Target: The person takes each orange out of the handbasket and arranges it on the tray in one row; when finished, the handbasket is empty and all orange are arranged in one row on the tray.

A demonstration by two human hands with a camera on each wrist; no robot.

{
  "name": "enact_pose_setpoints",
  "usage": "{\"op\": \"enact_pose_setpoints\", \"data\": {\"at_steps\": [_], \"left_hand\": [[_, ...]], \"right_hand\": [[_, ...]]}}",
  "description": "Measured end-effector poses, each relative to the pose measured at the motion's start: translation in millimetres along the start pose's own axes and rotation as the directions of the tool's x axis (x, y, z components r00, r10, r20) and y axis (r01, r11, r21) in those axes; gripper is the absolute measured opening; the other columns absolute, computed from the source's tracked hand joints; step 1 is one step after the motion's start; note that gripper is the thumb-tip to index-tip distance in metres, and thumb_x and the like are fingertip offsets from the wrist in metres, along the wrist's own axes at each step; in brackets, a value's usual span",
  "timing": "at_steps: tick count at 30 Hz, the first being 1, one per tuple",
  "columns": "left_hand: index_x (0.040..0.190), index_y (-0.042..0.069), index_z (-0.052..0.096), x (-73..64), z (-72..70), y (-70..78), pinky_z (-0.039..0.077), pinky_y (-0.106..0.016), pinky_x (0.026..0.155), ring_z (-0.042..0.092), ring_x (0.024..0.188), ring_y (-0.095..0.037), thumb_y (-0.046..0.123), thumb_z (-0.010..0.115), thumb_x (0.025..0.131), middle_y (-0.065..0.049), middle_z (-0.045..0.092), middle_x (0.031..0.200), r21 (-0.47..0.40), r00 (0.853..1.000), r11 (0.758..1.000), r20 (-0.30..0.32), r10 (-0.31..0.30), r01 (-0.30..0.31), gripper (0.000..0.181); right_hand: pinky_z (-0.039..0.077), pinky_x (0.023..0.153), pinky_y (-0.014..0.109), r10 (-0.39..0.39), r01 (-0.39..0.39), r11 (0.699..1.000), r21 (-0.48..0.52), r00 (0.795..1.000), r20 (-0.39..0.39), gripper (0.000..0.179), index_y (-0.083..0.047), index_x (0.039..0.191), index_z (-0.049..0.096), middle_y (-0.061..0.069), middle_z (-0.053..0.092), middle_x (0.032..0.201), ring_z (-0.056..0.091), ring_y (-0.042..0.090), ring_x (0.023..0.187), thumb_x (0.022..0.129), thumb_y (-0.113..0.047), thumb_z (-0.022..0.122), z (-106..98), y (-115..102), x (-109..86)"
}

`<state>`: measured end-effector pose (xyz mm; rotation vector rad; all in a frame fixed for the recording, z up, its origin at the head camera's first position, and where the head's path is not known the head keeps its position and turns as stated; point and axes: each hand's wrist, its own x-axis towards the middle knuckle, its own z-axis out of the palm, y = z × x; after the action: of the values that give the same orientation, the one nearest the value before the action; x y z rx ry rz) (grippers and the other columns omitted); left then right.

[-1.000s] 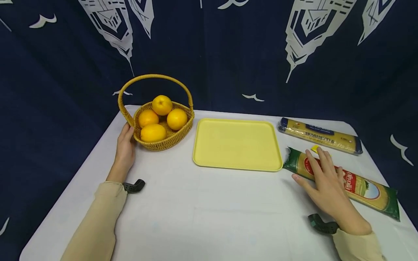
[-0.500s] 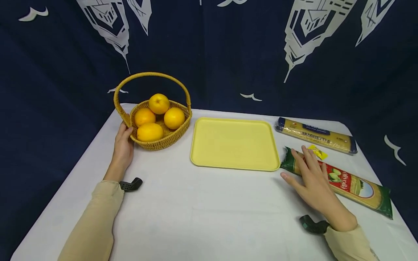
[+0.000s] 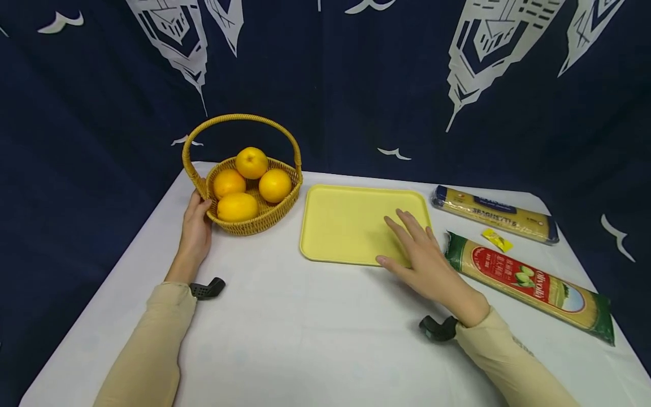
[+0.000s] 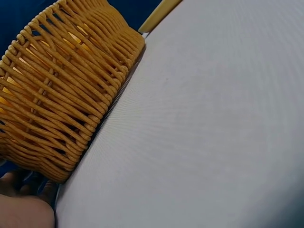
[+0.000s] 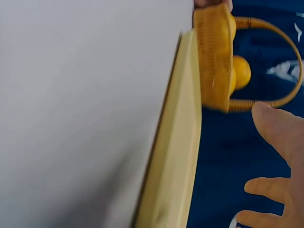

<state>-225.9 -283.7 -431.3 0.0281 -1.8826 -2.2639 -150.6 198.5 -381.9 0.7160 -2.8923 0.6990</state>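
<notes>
A wicker basket (image 3: 256, 224) with a tall hoop handle stands at the back left, with several yellow-orange fruits (image 3: 238, 207) inside, one of them longer, like a lemon. My left hand (image 3: 194, 232) holds the basket's left side, thumb at the rim by the handle's foot. In the left wrist view the woven wall (image 4: 71, 80) fills the upper left and the left hand's fingers show low at its base. My right hand (image 3: 424, 263), fingers spread and holding nothing, hovers over the front right part of a yellow tray (image 3: 351, 226). Its thumb (image 5: 275, 126) shows in the right wrist view.
Right of the tray lies a green-ended spaghetti pack (image 3: 529, 282). Behind it is a blue-ended spaghetti pack (image 3: 495, 215), with a small yellow packet (image 3: 497, 239) between them. A white cloth (image 3: 305, 339) covers the table; a dark blue patterned curtain (image 3: 325, 85) hangs behind.
My right hand has moved left from above the green-ended spaghetti pack to over the tray, uncovering the pack and the small yellow packet. My left hand stays at the basket.
</notes>
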Motion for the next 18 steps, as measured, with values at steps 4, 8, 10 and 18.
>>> {"op": "enact_pose_setpoints", "data": {"at_steps": [4,8,10,18], "left_hand": [[0.171,0.022,0.016,1.0,0.0,-1.4,0.01,-0.026,0.133,0.014,0.162,-0.011,0.015,0.032,0.114,0.002,0.013,0.177,0.008,1.0,1.0,0.003,0.01,-0.01,0.059],[0.171,0.022,0.016,0.3,0.0,-0.6,0.01,-0.027,0.133,0.014,0.162,-0.012,0.016,0.032,0.114,0.001,0.014,0.177,0.022,1.0,1.0,0.015,0.022,-0.022,0.059],[0.171,0.022,0.016,0.3,0.4,-0.2,0.011,-0.026,0.133,0.014,0.162,-0.012,0.016,0.031,0.114,0.0,0.014,0.177,0.03,1.0,0.999,0.018,0.019,-0.02,0.059],[0.171,0.022,0.016,-0.2,1.5,-1.6,0.013,-0.025,0.133,0.016,0.161,-0.012,0.016,0.032,0.114,0.0,0.015,0.177,0.039,1.0,0.999,-0.009,0.013,-0.013,0.059]], "right_hand": [[0.015,0.128,0.07,-0.07,0.069,0.997,0.021,0.997,0.022,0.083,-0.015,0.166,0.033,0.013,0.021,0.175,0.018,0.033,0.163,0.1,-0.049,0.07,8.9,-25.3,26.2],[0.025,0.129,0.061,-0.122,0.121,0.99,0.069,0.992,0.024,0.081,-0.016,0.166,0.033,0.011,0.023,0.175,0.025,0.03,0.161,0.1,-0.046,0.07,19.1,-48.6,51.4],[0.029,0.129,0.055,-0.134,0.131,0.986,0.105,0.991,0.027,0.08,-0.017,0.166,0.032,0.009,0.023,0.175,0.026,0.029,0.16,0.101,-0.045,0.069,24.0,-60.2,63.4],[0.032,0.129,0.05,-0.21,0.196,0.949,0.247,0.977,0.029,0.075,-0.013,0.164,0.036,0.011,0.031,0.172,0.032,0.027,0.158,0.101,-0.039,0.069,49.5,-103.5,109.7]]}}
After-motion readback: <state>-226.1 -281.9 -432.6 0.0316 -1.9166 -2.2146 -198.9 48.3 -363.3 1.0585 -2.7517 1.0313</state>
